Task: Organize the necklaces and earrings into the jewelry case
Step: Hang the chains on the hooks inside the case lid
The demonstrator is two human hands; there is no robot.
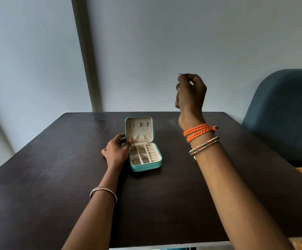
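Head view looks down on a dark, matte wooden table [56,177] with faint scuffs. On it sits a small square case [143,152], teal outside with a smooth leather-like skin and rounded corners, lined in cream velvety fabric. Its lid stands upright and carries three small tabs above a gathered elastic pocket. The base is split into small square cells and a row of padded ring rolls; a tangle of pale metal chain [135,162] lies in the nearest cell.

The left hand [116,150] rests just left of the case, its fingers curled onto the lid's left edge near the hinge, thumb on the outside. The right hand [190,92] is raised well above and to the right of the case, fingers bunched, pinching a tiny silvery piece [179,75] at the fingertips; too small to tell what it is.

Braided orange cord and a beaded bangle circle the right wrist; another bangle sits on the left forearm.
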